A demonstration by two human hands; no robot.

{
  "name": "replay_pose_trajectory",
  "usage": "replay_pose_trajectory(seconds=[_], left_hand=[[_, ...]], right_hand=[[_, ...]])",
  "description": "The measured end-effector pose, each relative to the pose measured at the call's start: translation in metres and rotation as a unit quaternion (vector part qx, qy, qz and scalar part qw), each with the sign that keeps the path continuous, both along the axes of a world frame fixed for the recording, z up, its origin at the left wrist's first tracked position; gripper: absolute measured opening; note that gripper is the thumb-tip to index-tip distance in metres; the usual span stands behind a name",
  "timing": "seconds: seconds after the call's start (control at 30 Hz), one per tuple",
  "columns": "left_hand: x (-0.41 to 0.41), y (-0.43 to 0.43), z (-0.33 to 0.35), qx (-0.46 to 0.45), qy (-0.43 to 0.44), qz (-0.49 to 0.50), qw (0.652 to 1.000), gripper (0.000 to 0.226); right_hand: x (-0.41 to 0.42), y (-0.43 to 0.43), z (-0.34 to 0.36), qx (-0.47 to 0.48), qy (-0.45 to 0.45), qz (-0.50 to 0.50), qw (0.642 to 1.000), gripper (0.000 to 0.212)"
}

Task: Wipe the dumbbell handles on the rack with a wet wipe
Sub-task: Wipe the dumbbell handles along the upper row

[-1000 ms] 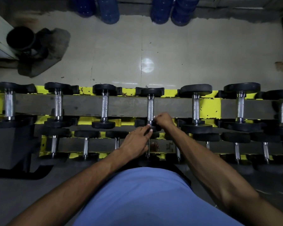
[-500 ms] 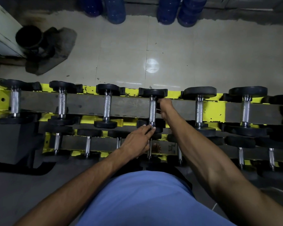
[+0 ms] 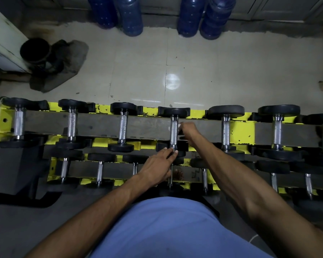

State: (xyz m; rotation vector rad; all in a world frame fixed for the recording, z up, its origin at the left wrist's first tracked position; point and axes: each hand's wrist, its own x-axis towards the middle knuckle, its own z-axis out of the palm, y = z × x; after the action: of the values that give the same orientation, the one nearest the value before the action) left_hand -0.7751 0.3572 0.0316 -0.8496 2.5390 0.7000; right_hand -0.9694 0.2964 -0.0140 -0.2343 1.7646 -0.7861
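Handle [image 3: 174, 130]: right hand [image 3: 188, 130] mid-shaft, left hand [image 3: 157, 165] near end.

Black-ended chrome dumbbells [image 3: 122, 127] lie across the yellow steel rack [image 3: 242, 131] spanning nine to three o'clock; blue plastic water jugs [image 3: 131, 15] stand at twelve.
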Motion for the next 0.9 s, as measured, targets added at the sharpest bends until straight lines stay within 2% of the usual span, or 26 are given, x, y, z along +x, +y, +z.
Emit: replay_pose_trajectory(seconds=[0.1,0.23,0.3,0.37,0.47,0.5,0.57,0.67,0.73,0.83,0.9], left_hand=[[0.0,-0.002,-0.002,0.002,0.0,-0.005,1.0,0.08],[0.0,-0.003,-0.003,0.0,-0.003,-0.009,1.0,0.079],[0.0,-0.003,-0.003,-0.001,-0.006,-0.011,1.0,0.079],[0.0,-0.004,-0.002,0.001,-0.004,-0.012,1.0,0.079],[0.001,-0.004,-0.003,0.004,0.0,-0.01,1.0,0.078],[0.001,-0.004,-0.003,0.005,0.001,-0.01,1.0,0.078],[0.001,-0.004,-0.002,0.005,0.003,-0.01,1.0,0.078],[0.001,-0.005,-0.001,0.007,0.001,-0.012,1.0,0.078],[0.001,-0.005,-0.001,0.007,0.0,-0.014,1.0,0.078],[0.002,-0.006,0.0,0.009,-0.002,-0.018,1.0,0.078],[0.002,-0.007,0.001,0.009,-0.002,-0.019,1.0,0.078]], right_hand=[[-0.003,-0.011,-0.002,-0.007,0.009,-0.111,0.994,0.027],[0.003,0.015,0.001,0.055,0.031,0.029,0.998,0.019],[0.0,0.018,0.007,0.059,0.022,0.061,0.996,0.019],[-0.004,0.005,0.008,0.028,0.015,0.022,0.999,0.021],[-0.003,-0.013,0.0,-0.006,0.006,-0.096,0.995,0.025],[-0.001,-0.012,-0.009,-0.002,0.017,-0.102,0.995,0.023],[0.005,0.0,-0.011,0.03,0.046,-0.051,0.997,0.019],[0.012,0.018,0.001,0.07,0.009,0.022,0.997,0.024],[0.005,0.013,0.006,0.062,-0.008,0.031,0.998,0.023],[-0.003,-0.014,0.009,-0.001,-0.009,-0.082,0.997,0.032],[0.001,-0.016,0.003,0.002,0.005,-0.099,0.995,0.032]])
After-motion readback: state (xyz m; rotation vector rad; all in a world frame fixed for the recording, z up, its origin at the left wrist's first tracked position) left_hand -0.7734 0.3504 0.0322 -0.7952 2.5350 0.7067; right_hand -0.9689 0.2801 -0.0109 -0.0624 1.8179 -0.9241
